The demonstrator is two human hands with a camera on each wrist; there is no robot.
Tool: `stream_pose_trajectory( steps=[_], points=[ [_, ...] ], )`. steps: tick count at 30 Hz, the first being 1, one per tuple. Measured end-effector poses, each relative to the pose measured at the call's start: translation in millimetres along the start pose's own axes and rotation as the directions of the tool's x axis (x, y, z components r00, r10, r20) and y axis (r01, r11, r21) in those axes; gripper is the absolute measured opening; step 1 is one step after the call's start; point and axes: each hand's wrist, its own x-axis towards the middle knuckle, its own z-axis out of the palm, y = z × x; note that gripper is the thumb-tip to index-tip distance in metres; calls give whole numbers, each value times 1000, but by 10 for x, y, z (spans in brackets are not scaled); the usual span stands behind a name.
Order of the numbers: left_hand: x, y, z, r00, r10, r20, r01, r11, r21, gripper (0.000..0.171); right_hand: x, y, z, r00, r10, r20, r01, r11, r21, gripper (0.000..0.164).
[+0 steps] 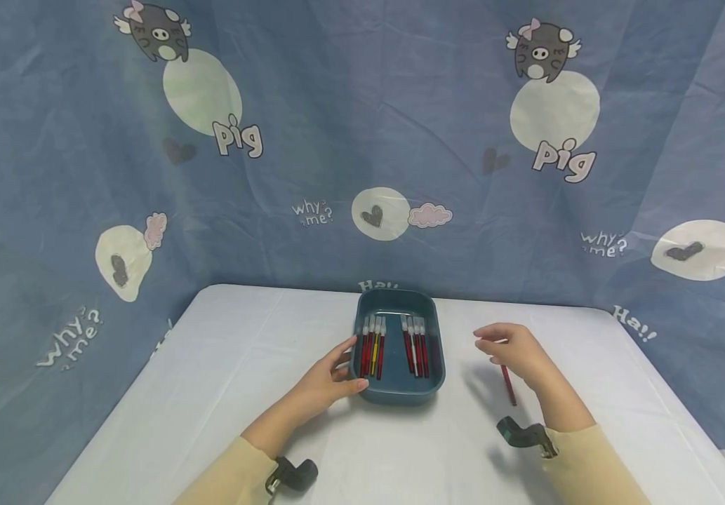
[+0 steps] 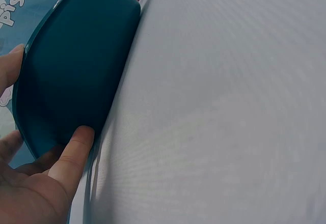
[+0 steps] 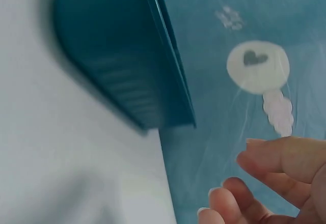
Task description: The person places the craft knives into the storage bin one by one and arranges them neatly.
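A dark teal plastic tray [image 1: 400, 394] sits on the white table and holds two groups of slim pens with clear caps. The left group [image 1: 372, 347] is red with one yellow pen; the right group [image 1: 415, 347] is red with one whitish pen. My left hand [image 1: 324, 382] holds the tray's near-left corner, thumb on the front wall and fingers along the left side. Right of the tray, my right hand [image 1: 514, 351] hovers with loosely bent fingers, nothing showing between them in the right wrist view. Below it lies a red pen [image 1: 509, 387], its upper part hidden by the hand.
The white tabletop [image 1: 261, 337] ends at the back against a blue cloth backdrop [image 1: 362, 140] printed with pigs and lettering. A black wrist mount [image 1: 520, 433] juts from the right sleeve, and another mount [image 1: 295, 474] from the left.
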Motion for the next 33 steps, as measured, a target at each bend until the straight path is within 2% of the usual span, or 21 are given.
stream_pose_trajectory(
  steps=[8,12,21,33],
  points=[
    [4,-12,-4,1000,1,-1,-1,1000,-9,91,-20,217,-116,998,58,17,-58,998,-4,40],
    [8,-17,-6,1000,0,0,0,1000,-9,91,-7,333,-138,997,76,5,-76,997,-4,39],
    [4,-27,-5,1000,12,19,-12,1000,1,91,22,546,-145,984,180,-12,-180,981,-74,31],
    [0,-14,-6,1000,9,12,-10,1000,12,91,69,672,-91,982,190,11,-190,981,-33,28]
  ],
)
